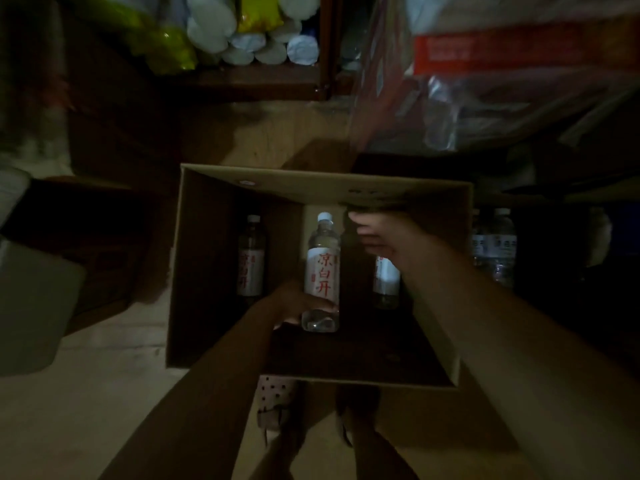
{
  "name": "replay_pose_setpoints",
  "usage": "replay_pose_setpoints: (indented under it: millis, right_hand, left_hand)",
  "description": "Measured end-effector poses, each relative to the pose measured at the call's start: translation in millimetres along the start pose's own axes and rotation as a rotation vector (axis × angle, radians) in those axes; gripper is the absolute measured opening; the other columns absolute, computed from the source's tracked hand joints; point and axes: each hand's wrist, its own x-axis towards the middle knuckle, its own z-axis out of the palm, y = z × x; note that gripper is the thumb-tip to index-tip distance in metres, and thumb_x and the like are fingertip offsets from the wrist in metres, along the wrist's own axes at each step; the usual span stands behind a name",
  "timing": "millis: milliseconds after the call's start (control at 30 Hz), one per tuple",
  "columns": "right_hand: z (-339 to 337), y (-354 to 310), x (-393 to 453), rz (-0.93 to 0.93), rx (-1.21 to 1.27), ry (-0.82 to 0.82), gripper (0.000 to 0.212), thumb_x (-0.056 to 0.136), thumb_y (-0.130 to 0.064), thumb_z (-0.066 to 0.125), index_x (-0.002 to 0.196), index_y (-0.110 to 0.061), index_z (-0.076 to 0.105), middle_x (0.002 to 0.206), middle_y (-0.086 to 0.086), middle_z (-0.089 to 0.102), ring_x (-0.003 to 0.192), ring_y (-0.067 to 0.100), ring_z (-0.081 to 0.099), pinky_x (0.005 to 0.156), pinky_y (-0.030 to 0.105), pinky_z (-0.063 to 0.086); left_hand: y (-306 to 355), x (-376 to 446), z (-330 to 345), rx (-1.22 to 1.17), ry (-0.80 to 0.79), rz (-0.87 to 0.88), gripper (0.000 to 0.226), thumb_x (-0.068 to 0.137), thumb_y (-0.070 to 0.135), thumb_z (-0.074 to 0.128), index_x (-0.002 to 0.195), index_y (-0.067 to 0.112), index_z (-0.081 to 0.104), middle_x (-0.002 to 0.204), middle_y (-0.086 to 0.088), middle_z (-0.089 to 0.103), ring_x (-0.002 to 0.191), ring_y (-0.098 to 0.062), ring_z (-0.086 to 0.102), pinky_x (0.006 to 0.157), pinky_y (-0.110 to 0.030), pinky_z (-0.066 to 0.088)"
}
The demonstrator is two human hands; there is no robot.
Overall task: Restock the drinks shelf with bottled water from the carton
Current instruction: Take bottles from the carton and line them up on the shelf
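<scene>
An open cardboard carton stands on the floor below me, dimly lit. Three water bottles with white labels and red characters lie inside. My left hand grips the lower end of the middle bottle. My right hand curls round the upper part of the right bottle, hiding its cap. The left bottle lies alone in shadow. More water bottles stand on a low dark shelf to the right of the carton.
A wooden shelf at the top holds white rolls and yellow packets. Plastic-wrapped packs fill the upper right. A dark box sits left of the carton, with a grey object beside it. My feet stand just under the carton.
</scene>
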Motion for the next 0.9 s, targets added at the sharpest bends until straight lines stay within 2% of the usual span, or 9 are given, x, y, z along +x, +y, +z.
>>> replay_pose_setpoints:
  millis: [167, 200, 300, 367, 500, 600, 667, 767, 900]
  right_hand:
    - [-10.7, -30.7, -83.2, -0.062, 0.040, 0.050, 0.015, 0.083, -0.025, 0.072, 0.084, -0.020, 0.058, 0.085, -0.002, 0.059, 0.078, 0.012, 0.058, 0.064, 0.025, 0.047]
    - [-13.7, -36.5, -100.4, -0.075, 0.030, 0.055, 0.017, 0.081, -0.027, 0.074, 0.088, -0.019, 0.060, 0.088, 0.000, 0.061, 0.080, 0.014, 0.059, 0.065, 0.027, 0.049]
    - [-18.6, -60.1, -159.7, -0.101, 0.020, 0.055, 0.045, 0.069, -0.039, 0.081, 0.106, -0.018, 0.064, 0.108, 0.003, 0.063, 0.102, 0.021, 0.060, 0.093, 0.039, 0.051]
    - [-27.2, -74.4, -207.0, -0.125, 0.028, 0.038, 0.059, 0.061, -0.044, 0.083, 0.110, -0.016, 0.065, 0.111, 0.004, 0.066, 0.103, 0.022, 0.061, 0.093, 0.042, 0.051]
    - [-56.6, -100.8, -308.8, -0.230, 0.079, -0.009, 0.039, 0.077, -0.032, 0.077, 0.110, -0.014, 0.068, 0.108, 0.005, 0.071, 0.096, 0.020, 0.067, 0.075, 0.032, 0.052]
    - [-83.2, -115.3, -383.5, -0.334, 0.096, 0.037, 0.044, 0.076, -0.033, 0.078, 0.116, -0.020, 0.064, 0.112, 0.002, 0.070, 0.104, 0.021, 0.065, 0.089, 0.039, 0.049]
    - [-111.1, -125.2, -437.6, -0.418, 0.117, 0.113, 0.035, 0.080, -0.030, 0.074, 0.112, -0.020, 0.065, 0.109, 0.003, 0.071, 0.103, 0.022, 0.065, 0.093, 0.040, 0.047]
    - [-154.6, -136.0, -522.4, -0.540, 0.180, 0.208, 0.015, 0.084, -0.023, 0.070, 0.099, -0.020, 0.067, 0.098, 0.001, 0.072, 0.096, 0.020, 0.066, 0.088, 0.036, 0.048]
    - [-210.5, -138.0, -623.3, -0.668, 0.225, 0.380, 0.026, 0.084, -0.025, 0.071, 0.107, -0.015, 0.067, 0.105, 0.004, 0.070, 0.099, 0.022, 0.065, 0.087, 0.039, 0.050]
  left_hand:
    - [16.0, -97.1, 5.7, 0.188, 0.013, 0.120, 0.063, 0.066, 0.021, 0.084, 0.123, 0.015, 0.056, 0.121, -0.002, 0.062, 0.110, -0.019, 0.060, 0.075, -0.026, 0.054]
    - [19.9, -115.2, 7.4, 0.214, 0.022, 0.153, 0.063, 0.065, 0.022, 0.085, 0.122, 0.015, 0.057, 0.120, -0.001, 0.063, 0.110, -0.018, 0.060, 0.077, -0.026, 0.054]
    - [38.0, -173.3, 19.1, 0.282, 0.081, 0.263, 0.062, 0.061, 0.028, 0.087, 0.116, 0.016, 0.062, 0.114, 0.001, 0.066, 0.105, -0.014, 0.062, 0.085, -0.029, 0.053]
    - [53.3, -213.1, 29.5, 0.301, 0.100, 0.340, 0.058, 0.059, 0.029, 0.089, 0.111, 0.018, 0.065, 0.108, 0.005, 0.068, 0.101, -0.012, 0.064, 0.086, -0.029, 0.054]
    - [95.5, -304.5, 62.1, 0.329, 0.057, 0.491, 0.052, 0.063, 0.025, 0.087, 0.109, 0.021, 0.063, 0.104, 0.010, 0.065, 0.092, -0.003, 0.062, 0.073, -0.013, 0.051]
    - [127.4, -362.7, 89.0, 0.343, 0.036, 0.566, 0.052, 0.059, 0.021, 0.089, 0.105, 0.019, 0.065, 0.103, 0.009, 0.068, 0.090, -0.004, 0.063, 0.078, -0.021, 0.056]
    - [157.2, -402.5, 109.2, 0.438, 0.024, 0.656, 0.059, 0.053, 0.034, 0.090, 0.105, 0.020, 0.067, 0.102, 0.008, 0.071, 0.091, -0.007, 0.066, 0.083, -0.031, 0.057]
    - [199.5, -466.9, 146.1, 0.619, -0.027, 0.825, 0.057, 0.060, 0.035, 0.087, 0.111, 0.024, 0.064, 0.105, 0.009, 0.068, 0.091, -0.007, 0.064, 0.081, -0.021, 0.052]
    - [244.7, -550.2, 208.8, 0.713, -0.104, 0.987, 0.045, 0.064, 0.022, 0.087, 0.103, 0.026, 0.064, 0.102, 0.006, 0.069, 0.092, -0.009, 0.065, 0.082, -0.021, 0.052]
